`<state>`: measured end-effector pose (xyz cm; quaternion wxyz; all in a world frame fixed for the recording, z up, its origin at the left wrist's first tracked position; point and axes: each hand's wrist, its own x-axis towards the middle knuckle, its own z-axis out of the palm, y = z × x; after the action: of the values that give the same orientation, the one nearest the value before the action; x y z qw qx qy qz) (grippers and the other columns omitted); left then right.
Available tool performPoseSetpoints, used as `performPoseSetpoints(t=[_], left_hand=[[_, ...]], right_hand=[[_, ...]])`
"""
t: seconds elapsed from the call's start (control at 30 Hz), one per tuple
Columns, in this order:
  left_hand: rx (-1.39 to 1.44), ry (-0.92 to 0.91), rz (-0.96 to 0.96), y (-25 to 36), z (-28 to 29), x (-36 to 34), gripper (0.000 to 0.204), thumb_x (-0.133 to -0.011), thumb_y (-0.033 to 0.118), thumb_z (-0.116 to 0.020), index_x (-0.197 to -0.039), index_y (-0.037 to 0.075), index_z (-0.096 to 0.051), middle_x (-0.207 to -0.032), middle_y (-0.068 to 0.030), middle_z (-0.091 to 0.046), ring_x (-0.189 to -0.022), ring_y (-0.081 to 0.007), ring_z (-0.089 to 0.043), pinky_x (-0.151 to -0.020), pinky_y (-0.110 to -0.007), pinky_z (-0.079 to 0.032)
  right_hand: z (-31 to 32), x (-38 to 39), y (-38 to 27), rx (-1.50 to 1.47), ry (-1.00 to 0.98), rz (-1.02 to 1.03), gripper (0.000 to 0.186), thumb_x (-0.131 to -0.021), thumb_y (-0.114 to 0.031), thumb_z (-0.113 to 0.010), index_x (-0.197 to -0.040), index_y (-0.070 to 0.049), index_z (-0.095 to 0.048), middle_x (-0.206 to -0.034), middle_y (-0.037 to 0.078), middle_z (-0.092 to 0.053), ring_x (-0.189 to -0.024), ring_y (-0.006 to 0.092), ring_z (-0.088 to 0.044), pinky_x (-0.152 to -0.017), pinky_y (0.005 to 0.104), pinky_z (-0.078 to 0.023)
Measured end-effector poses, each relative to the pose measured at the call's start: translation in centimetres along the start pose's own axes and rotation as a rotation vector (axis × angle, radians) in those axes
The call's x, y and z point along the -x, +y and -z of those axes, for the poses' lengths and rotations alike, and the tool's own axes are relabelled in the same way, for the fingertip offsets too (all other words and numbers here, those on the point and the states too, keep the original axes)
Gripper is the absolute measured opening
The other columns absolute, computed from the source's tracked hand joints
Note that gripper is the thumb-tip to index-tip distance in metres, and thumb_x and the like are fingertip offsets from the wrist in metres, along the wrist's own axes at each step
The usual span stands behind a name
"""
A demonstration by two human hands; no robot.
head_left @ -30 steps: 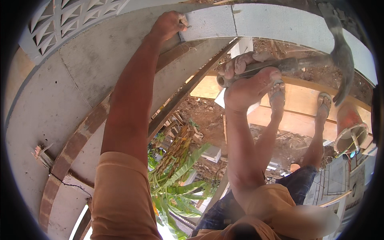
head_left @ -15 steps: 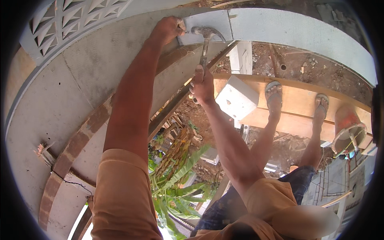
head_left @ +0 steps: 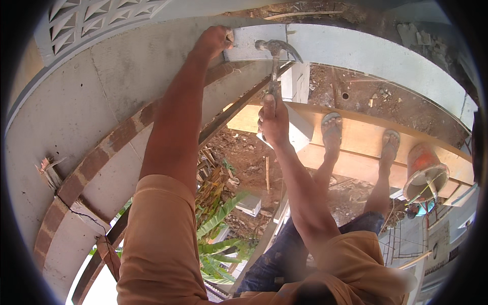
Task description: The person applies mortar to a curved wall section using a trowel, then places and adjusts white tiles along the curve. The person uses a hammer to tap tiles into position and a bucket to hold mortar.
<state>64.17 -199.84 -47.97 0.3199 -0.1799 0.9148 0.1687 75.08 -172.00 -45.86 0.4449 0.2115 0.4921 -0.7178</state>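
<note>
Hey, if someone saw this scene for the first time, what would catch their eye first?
Probably the metal claw hammer raised in the right hand, its head against the pale grey concrete block at top centre. The left hand presses on that block's left end. Below, sandalled feet stand on a wooden plank high above green leaves, beside an orange bucket.

The claw hammer (head_left: 275,56) has a dull, worn metal head and a slim dark shaft. It stands roughly upright, head at the top, gripped low on the shaft by the right hand (head_left: 273,119). Its striking face points left and meets the pale grey board (head_left: 254,41) fixed flat along the wall top; the curved claw arcs away to the right. The left hand (head_left: 213,40) presses against the board's left end.
</note>
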Motion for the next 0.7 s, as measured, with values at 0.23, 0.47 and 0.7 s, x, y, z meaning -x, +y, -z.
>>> performPoseSetpoints(t=[0.23, 0.47, 0.7], left_hand=[[0.829, 1.023, 0.426, 13.7, -10.9, 8.1, 0.023, -0.087, 0.002, -0.057, -0.108, -0.002, -0.065, -0.111, -0.0178, -0.065, -0.098, -0.0311, -0.063, -0.088, -0.040, -0.050], [1.281, 0.540, 0.722, 24.4, -21.5, 17.6, 0.038, -0.090, 0.012, -0.065, -0.124, -0.004, -0.058, -0.113, -0.0163, -0.067, -0.107, -0.0258, -0.064, -0.091, -0.036, -0.048], [0.775, 0.043, 0.370, 24.2, -18.3, 17.2, 0.052, -0.091, 0.038, -0.064, -0.125, -0.002, -0.060, -0.115, -0.0217, -0.068, -0.109, -0.0378, -0.065, -0.095, -0.046, -0.049]], right_hand=[[9.1, -0.6, -11.6, 1.031, -0.090, 0.294, 0.037, -0.105, -0.039, -0.045, -0.110, -0.002, -0.048, -0.077, 0.027, -0.063, -0.077, 0.0511, -0.063, -0.065, 0.0548, -0.046], [1.2, -0.7, -20.0, 0.930, -0.538, 0.818, 0.036, -0.099, -0.035, -0.060, -0.111, -0.003, -0.047, -0.070, 0.023, -0.062, -0.072, 0.0463, -0.065, -0.062, 0.0524, -0.050], [3.7, -10.0, -16.7, 1.651, -0.469, 0.766, 0.036, -0.100, -0.034, -0.055, -0.114, -0.002, -0.051, -0.084, 0.030, -0.065, -0.087, 0.0493, -0.065, -0.074, 0.0545, -0.053]])
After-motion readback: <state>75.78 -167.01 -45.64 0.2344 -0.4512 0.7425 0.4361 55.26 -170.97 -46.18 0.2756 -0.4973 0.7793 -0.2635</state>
